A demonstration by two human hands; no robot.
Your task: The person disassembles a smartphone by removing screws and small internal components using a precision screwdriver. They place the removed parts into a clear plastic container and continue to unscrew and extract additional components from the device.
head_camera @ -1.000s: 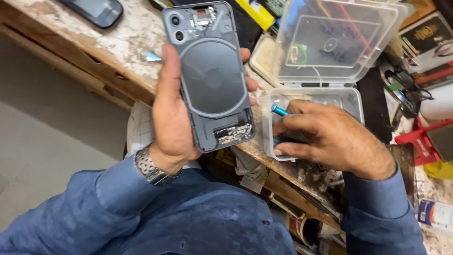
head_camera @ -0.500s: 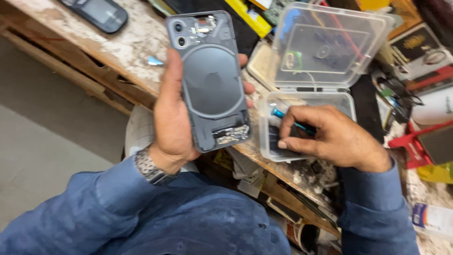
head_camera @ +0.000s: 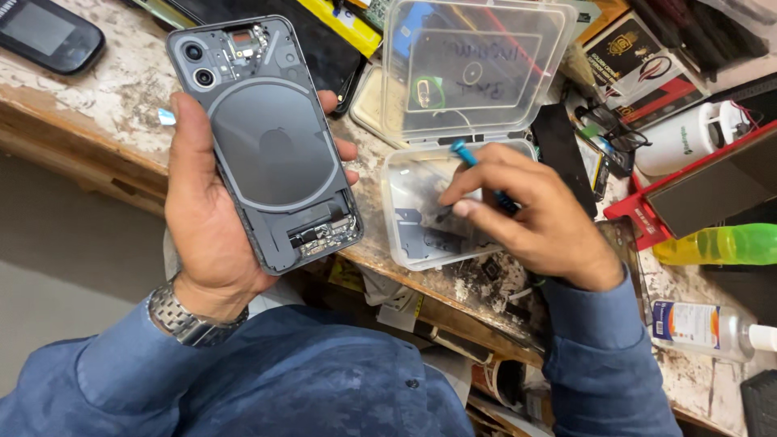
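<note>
At the desk's (head_camera: pixel 105 97) near edge, the left hand (head_camera: pixel 206 222) gripped an opened dark phone (head_camera: pixel 263 142) upright, while the right hand (head_camera: pixel 538 214) – pinching a blue-tipped tool (head_camera: pixel 477 170) – picked through a clear parts box (head_camera: pixel 405 226), likely seeking the next piece.

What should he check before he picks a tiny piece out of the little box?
1. Phone held firmly in the left hand: ok.
2. Box lid open and out of the way: ok.
3. Right hand over the box, fingertips reaching inside: ok.
4. Blue tool gripped in the right hand: ok.
5. Right piece chosen: cannot tell, the parts are too small.
6. Box safely on the bench: not ok, it sits at the edge.
</note>
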